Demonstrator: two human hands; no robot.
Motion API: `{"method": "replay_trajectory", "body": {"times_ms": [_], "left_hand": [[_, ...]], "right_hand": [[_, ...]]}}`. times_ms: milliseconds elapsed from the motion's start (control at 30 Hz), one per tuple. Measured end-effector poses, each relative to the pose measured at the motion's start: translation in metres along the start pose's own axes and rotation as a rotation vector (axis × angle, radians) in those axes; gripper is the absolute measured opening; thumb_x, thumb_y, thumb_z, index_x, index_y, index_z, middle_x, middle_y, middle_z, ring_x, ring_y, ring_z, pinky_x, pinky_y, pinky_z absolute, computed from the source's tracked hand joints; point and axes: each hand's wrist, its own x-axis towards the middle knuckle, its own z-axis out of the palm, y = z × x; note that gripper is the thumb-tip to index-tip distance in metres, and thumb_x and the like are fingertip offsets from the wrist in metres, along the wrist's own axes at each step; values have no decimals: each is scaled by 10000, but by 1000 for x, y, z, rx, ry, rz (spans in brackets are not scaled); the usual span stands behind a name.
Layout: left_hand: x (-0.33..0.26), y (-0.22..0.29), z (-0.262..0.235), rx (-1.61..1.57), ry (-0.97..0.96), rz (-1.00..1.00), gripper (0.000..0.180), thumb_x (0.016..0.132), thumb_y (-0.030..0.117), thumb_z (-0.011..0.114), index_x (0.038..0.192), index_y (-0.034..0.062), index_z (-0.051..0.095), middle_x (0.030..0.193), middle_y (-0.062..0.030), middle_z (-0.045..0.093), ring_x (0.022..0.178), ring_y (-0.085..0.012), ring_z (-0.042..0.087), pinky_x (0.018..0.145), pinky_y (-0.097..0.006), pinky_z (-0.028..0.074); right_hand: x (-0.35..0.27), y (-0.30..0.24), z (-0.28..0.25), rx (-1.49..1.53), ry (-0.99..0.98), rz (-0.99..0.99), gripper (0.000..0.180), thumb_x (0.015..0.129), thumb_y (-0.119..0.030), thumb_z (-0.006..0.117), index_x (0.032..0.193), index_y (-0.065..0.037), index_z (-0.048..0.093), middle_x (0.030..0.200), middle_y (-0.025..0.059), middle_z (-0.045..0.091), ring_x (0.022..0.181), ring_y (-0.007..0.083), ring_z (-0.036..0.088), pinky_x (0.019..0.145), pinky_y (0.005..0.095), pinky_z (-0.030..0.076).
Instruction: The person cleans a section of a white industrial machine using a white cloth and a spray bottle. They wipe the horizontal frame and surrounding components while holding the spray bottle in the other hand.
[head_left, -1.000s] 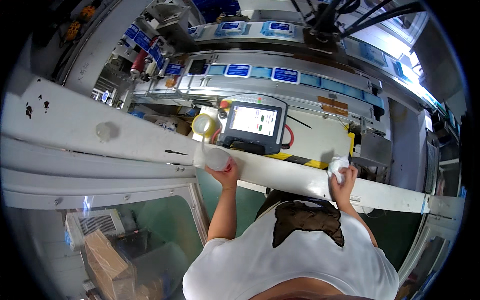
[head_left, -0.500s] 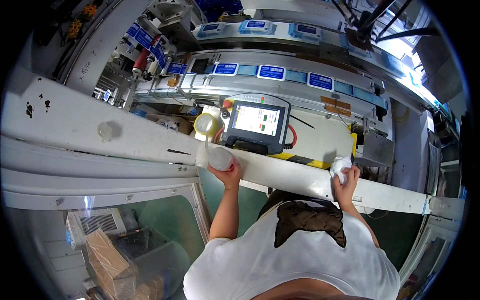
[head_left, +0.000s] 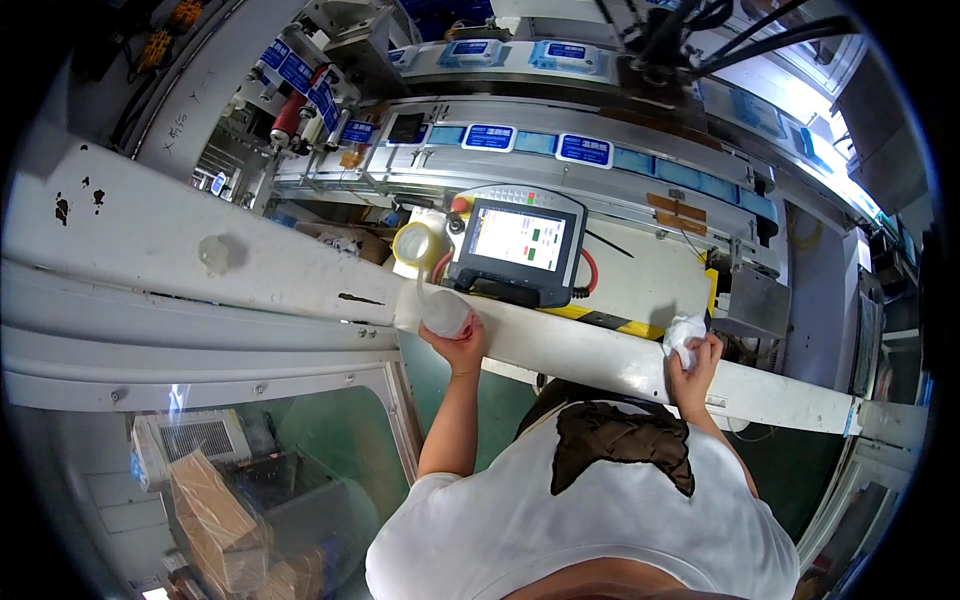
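Observation:
My left hand (head_left: pixel 459 350) is wrapped round a translucent squeeze bottle (head_left: pixel 443 312) with a thin bent spout. It holds the bottle over the white beam (head_left: pixel 570 347) in front of me, beside the control pendant (head_left: pixel 516 240). Farther right along the same beam, my right hand (head_left: pixel 698 368) grips a crumpled white cloth (head_left: pixel 684 334). The cloth rests against the beam near its far edge; whether it is fabric or paper I cannot tell.
Behind the pendant, a conveyor (head_left: pixel 630 180) carries blue-and-white labels. Wrapped packs (head_left: pixel 473 53) ride a farther belt under a dark robot arm (head_left: pixel 655 78). A yellow tape roll (head_left: pixel 414 243) stands left of the pendant. A clear panel door (head_left: pixel 340 430) is at lower left.
Labels on the near conveyor and packs on the far belt have shifted right. The robot arm overhead has swung left. Both my hands stay almost where they were, still holding bottle and cloth.

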Motion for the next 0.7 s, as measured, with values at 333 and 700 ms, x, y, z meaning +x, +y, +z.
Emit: {"method": "replay_trajectory", "body": {"times_ms": [333,700], "left_hand": [[0,-7,-1,-21,15,-18,836,613,36,759,1246,28,213,1157,-138,422,1020,-220,514,855,-337,460],[1,-2,1,-17,-1,11,829,632,-12,733,1255,38,190,1162,-144,422,996,-215,524,805,-326,494]], "right_hand": [[1,-7,0,0,14,9,311,686,-70,663,933,-26,481,1045,182,412,1022,366,430,885,405,373],[2,-4,0,14,-9,29,296,687,-62,661,912,-32,471,1013,174,417,1027,361,431,867,404,387]]}}
